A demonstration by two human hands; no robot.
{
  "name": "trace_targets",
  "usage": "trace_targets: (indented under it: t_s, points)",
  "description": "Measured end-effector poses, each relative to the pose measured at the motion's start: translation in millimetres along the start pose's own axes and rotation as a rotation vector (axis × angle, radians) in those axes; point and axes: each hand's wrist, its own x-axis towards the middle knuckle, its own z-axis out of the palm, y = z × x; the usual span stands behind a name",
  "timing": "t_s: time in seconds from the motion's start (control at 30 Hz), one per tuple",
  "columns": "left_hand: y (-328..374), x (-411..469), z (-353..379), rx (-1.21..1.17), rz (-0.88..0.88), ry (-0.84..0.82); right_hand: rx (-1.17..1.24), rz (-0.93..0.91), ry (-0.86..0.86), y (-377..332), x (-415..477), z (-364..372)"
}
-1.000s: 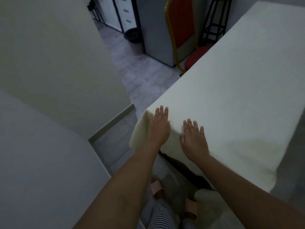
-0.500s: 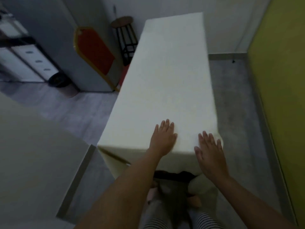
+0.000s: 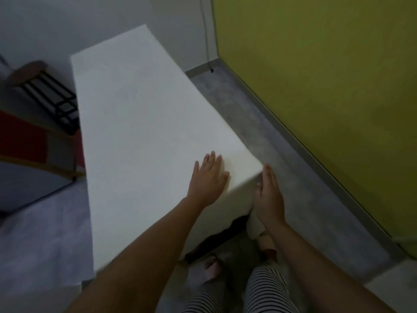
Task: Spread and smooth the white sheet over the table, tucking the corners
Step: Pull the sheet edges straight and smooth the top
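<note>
The white sheet [image 3: 135,123] covers the long narrow table, which runs away from me; it hangs down over the near end. My left hand [image 3: 208,179] lies flat, palm down, fingers apart, on the sheet's top close to the near right corner. My right hand [image 3: 268,195] is pressed flat against the hanging sheet on the side of that same corner, fingers straight and pointing up. Neither hand grips cloth. Below the hanging edge a dark gap under the table shows.
A yellow-green wall [image 3: 327,86] runs close along the table's right, leaving a narrow strip of grey floor [image 3: 293,177]. A black-framed stool [image 3: 45,93] and a red chair [image 3: 22,136] stand left of the table. My striped trouser legs [image 3: 259,288] are at the near end.
The view has swung right. Both hands slid along the near edge from the left corner to the right corner; my right hand went from the top down onto the corner's side.
</note>
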Motion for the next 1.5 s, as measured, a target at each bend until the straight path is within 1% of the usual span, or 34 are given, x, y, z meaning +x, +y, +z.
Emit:
trace_targets:
  t_s: [0.1, 0.2, 0.27, 0.33, 0.37, 0.43, 0.53, 0.6, 0.7, 0.8, 0.93, 1.03, 1.1, 1.17, 1.23, 1.37, 1.5]
  points:
    - [28.8, 14.8, -4.4, 0.048, 0.151, -0.006, 0.105, 0.142, 0.099, 10.2, -7.9, 5.1]
    - [52.8, 30.1, -4.3, 0.073, 0.255, -0.029, 0.059, 0.216, 0.099, 23.4, -16.9, 16.9]
    - [59.2, 35.0, 1.4, 0.058, 0.271, -0.066, 0.082, 0.261, 0.092, 24.8, -16.7, 24.8]
    - [59.7, 36.1, 9.1, 0.011, 0.258, -0.116, 0.098, 0.295, 0.132, 21.8, -8.5, 28.1]
    - [58.3, 34.9, 12.2, -0.016, 0.244, -0.116, 0.096, 0.314, 0.161, 19.1, -2.2, 27.3]
    - [55.8, 31.1, 18.6, -0.051, 0.232, -0.07, 0.077, 0.323, 0.207, 16.9, 8.9, 24.2]
    - [55.0, 32.2, 24.6, -0.057, 0.226, -0.01, -0.035, 0.213, 0.179, 18.7, 21.0, 23.2]
    - [55.2, 32.5, 26.8, -0.051, 0.225, 0.009, -0.128, 0.175, 0.178, 22.1, 23.8, 24.5]
    - [55.6, 31.7, 26.6, -0.077, 0.241, -0.008, -0.243, 0.226, 0.219, 24.1, 15.1, 27.2]
    - [55.1, 30.4, 24.7, -0.062, 0.296, -0.042, -0.345, 0.259, 0.251, 24.1, -2.6, 33.6]
    - [62.0, 34.8, 14.9, -0.066, 0.431, -0.028, -0.331, 0.307, 0.347, 20.7, -14.3, 44.6]
    - [71.4, 34.8, 16.8, -0.056, 0.494, -0.069, -0.288, 0.33, 0.434, 22.8, -18.2, 59.7]
    - [71.7, 27.8, 26.6, 0.059, 0.519, -0.011, -0.238, 0.345, 0.481, 27.1, -17.1, 69.8]
    - [69.0, 22.3, 35.0, 0.192, 0.56, 0.073, -0.263, 0.377, 0.492, 31.9, -12.0, 78.1]
    - [67.7, 22.3, 36.6, 0.237, 0.586, 0.099, -0.268, 0.413, 0.503, 35.3, -5.8, 84.7]
    - [69.8, 28.8, 30.8, 0.172, 0.58, 0.134, -0.108, 0.443, 0.553, 43.3, 1.2, 90.6]
    - [74.9, 33.5, 27.0, 0.009, 0.551, 0.2, -0.197, 0.432, 0.58, 63.2, -10.8, 73.8]
